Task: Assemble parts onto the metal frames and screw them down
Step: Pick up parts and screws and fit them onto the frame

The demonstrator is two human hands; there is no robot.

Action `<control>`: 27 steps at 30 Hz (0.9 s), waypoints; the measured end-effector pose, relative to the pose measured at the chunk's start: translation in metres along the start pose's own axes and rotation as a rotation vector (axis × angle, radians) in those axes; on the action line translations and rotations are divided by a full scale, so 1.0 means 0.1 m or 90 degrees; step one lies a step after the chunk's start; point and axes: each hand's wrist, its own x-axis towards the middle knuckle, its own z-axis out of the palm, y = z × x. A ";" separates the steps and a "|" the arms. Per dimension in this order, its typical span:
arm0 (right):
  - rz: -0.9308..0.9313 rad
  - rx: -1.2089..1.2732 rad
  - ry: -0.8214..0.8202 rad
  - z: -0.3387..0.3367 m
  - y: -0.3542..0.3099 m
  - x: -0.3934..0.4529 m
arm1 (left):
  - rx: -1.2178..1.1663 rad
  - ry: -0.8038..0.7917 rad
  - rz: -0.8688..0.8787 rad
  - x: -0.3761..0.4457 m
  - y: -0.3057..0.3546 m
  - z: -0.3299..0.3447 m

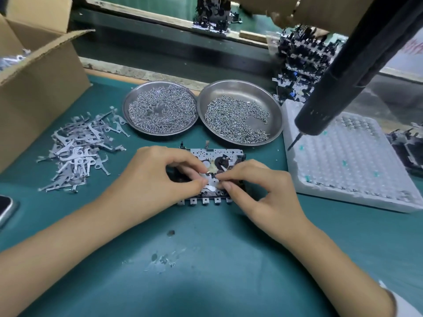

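Note:
A metal frame (219, 155) with black parts on it lies flat on the green mat in the middle. My left hand (158, 177) rests on its left side with curled fingers, thumb and forefinger pinching a small flat metal part (211, 182) on the frame. My right hand (258, 186) comes in from the right and pinches the same small part with its fingertips. Much of the frame's middle is hidden under both hands. A row of square tabs (204, 200) shows along the frame's near edge.
A pile of flat metal levers (80, 149) lies left. Two steel dishes (160, 86) (240, 84) of screws stand behind the frame. A hanging electric screwdriver (320, 106) dangles at right over a white foam tray (343, 161). A cardboard box (39, 72) stands far left, stacked frames (302, 62) behind.

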 end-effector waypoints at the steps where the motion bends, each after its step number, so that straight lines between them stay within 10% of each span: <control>1: -0.005 -0.001 -0.005 0.00 0.00 0.00 | -0.001 0.000 -0.004 0.00 0.01 0.00; 27: -0.069 -0.156 0.112 0.21 0.02 -0.11 | -0.054 -0.038 -0.026 0.00 -0.04 0.01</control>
